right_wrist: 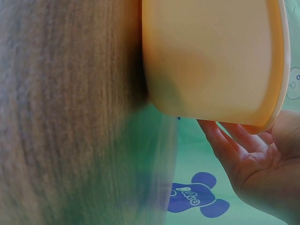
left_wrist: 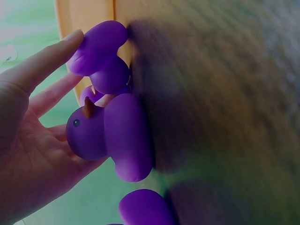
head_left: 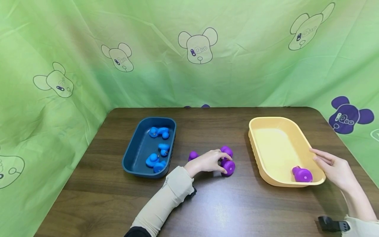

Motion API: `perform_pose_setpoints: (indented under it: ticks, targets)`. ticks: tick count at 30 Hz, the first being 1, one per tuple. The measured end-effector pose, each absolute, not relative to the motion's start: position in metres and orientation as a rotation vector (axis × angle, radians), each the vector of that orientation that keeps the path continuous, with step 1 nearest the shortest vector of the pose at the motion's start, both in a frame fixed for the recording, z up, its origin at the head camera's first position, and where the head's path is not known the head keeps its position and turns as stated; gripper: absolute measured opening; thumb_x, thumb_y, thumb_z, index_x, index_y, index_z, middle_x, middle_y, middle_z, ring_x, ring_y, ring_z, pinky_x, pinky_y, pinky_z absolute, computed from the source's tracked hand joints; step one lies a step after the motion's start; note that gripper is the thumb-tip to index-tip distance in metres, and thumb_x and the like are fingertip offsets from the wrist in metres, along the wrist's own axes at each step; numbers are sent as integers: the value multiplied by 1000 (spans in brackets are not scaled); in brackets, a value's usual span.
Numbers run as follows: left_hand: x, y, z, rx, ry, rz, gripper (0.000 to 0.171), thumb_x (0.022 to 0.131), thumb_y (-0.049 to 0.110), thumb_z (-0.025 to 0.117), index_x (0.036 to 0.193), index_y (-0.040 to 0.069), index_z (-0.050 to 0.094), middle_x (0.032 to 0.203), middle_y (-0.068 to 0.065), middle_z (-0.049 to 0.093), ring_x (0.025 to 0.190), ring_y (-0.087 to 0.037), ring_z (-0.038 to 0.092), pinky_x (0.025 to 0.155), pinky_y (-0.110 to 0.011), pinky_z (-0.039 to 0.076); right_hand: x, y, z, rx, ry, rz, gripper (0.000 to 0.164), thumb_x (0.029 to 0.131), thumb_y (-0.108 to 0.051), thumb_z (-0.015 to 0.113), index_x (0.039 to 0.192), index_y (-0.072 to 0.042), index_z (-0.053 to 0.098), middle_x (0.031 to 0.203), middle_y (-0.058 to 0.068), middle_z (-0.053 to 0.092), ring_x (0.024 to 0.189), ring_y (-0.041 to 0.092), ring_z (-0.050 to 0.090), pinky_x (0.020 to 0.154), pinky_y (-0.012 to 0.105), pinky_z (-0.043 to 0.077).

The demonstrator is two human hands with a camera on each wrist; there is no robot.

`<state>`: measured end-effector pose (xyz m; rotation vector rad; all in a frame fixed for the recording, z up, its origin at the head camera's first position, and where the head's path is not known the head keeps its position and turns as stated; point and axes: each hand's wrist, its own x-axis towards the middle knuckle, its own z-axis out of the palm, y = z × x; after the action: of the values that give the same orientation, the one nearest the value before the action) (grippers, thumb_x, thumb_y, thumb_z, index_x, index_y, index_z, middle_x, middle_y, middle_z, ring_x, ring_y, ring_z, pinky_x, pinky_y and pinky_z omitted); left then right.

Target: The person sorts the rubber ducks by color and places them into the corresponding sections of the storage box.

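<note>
My left hand [head_left: 210, 161] reaches over a cluster of purple toy ducks at mid-table. Its thumb and fingers pinch the nearest purple duck [head_left: 228, 167], also seen as the tilted duck [left_wrist: 101, 47] at the thumb tip in the left wrist view. Close to the palm is a second purple duck [left_wrist: 129, 136] with an orange beak. Left of the hand another purple duck [head_left: 193, 155] is partly hidden. My right hand [head_left: 334, 168] grips the right side of a yellow tray [head_left: 272, 131], thumb by the rim and fingers against the outer wall [right_wrist: 211, 70]. One purple duck [head_left: 302, 174] lies inside.
A dark blue tray [head_left: 133, 154] stands to the left on the wooden table [head_left: 97, 197], with several blue ducks [head_left: 152, 159] in it. Green cloth [head_left: 154, 82] printed with cartoon heads hangs behind and beside the table.
</note>
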<state>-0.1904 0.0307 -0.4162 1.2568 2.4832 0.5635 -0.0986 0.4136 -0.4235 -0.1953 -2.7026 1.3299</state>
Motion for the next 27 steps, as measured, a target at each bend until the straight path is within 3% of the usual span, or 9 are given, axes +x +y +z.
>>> perform_pose_setpoints:
  ticks: [17,27]
  targets:
    - [-192,33,-420,1307,2459,537,49,73,27,72,119,19,56,113,-3,55,96,-9,48,82,-17,35,-95,406,-414,-146,-2680,1379,32,90,-19,52,118,-36,54,83,-45,44,74,-27,39,59,1,33]
    - [-192,32,-419,1303,2451,595,47,73,27,73,117,19,57,109,-1,55,90,-8,48,76,-15,35,-106,431,-443,-198,-2726,1278,39,89,-30,53,127,-26,49,91,-43,44,78,-27,39,60,2,34]
